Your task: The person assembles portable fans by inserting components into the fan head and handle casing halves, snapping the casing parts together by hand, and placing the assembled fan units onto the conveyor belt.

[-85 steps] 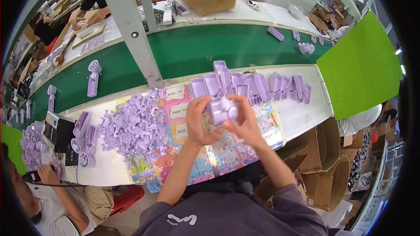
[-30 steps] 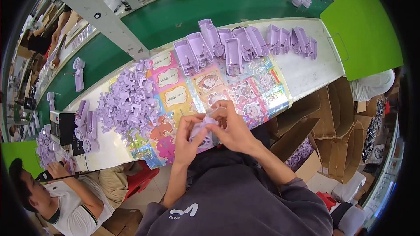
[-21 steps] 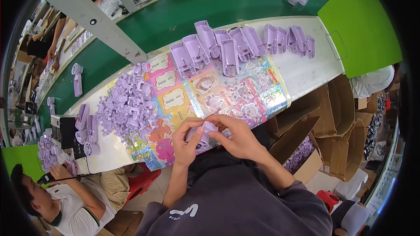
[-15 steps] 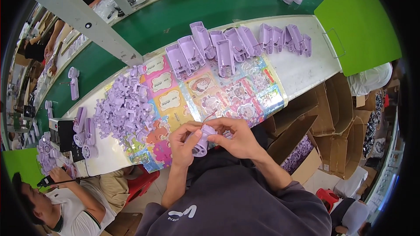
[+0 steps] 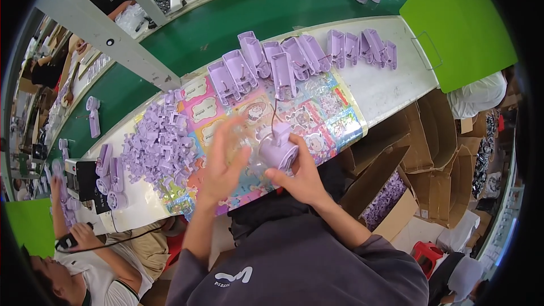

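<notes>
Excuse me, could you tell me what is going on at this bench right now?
A person at a white bench holds a small purple plastic part in the right hand; the left hand is open beside it, blurred. A row of purple housings lies along the bench's far edge, and a heap of small purple pieces sits to the left on colourful printed sheets. A co-worker sits nearby.

White worktop (image 5: 391,85) curving across the frame, beside a green conveyor belt (image 5: 238,22). Colourful printed sheets (image 5: 317,107) spread mid-frame; heap of lilac parts (image 5: 161,141) at left; row of lilac housings (image 5: 294,59) along the upper edge.
</notes>
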Demonstrator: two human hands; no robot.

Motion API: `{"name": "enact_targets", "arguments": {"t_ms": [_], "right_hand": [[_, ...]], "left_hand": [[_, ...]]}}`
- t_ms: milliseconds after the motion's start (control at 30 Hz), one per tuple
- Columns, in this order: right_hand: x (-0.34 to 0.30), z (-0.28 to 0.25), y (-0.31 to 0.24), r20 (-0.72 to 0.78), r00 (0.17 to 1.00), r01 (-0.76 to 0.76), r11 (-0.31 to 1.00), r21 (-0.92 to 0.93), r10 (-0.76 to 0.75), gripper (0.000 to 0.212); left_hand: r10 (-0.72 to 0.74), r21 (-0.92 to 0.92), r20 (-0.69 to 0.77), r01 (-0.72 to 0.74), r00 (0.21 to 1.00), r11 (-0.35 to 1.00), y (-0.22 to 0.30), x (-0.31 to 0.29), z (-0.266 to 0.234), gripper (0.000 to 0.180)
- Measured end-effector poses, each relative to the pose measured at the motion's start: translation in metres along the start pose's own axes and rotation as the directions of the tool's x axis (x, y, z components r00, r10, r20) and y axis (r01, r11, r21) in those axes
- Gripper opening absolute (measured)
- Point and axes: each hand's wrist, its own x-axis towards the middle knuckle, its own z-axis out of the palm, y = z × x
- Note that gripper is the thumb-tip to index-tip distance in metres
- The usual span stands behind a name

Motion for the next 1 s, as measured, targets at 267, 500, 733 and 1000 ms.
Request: {"name": "enact_targets", "arguments": {"t_ms": [267, 500, 733, 1000], "right_hand": [[0.001, 0.004, -0.012, 0.110, 0.991, 0.064, 0.996, 0.060, -0.071, 0.079], [0.003, -0.020, -0.023, 0.043, 0.874, 0.335, 0.536, -0.775, -0.484, 0.065], [0.021, -0.028, -0.034, 0.186, 0.894, 0.402, 0.545, -0.736, -0.409, 0.069], [0.045, -0.013, -0.061, 0.483, 0.729, 0.614, 0.152, -0.775, -0.484, 0.062]], "left_hand": [[0.183, 0.927, 0.239, -0.280, 0.954, 0.250, -0.031, 0.107, -0.101, 0.033], [0.273, 0.906, 0.354, -0.401, 0.895, 0.137, 0.008, 0.071, -0.083, 0.020], [-0.080, 0.725, 0.174, -0.073, 0.981, 0.685, 0.021, 0.024, -0.068, 0.045], [-0.231, 0.729, 0.321, -0.083, 0.919, 0.679, 0.033, 0.015, -0.051, 0.075]]}}
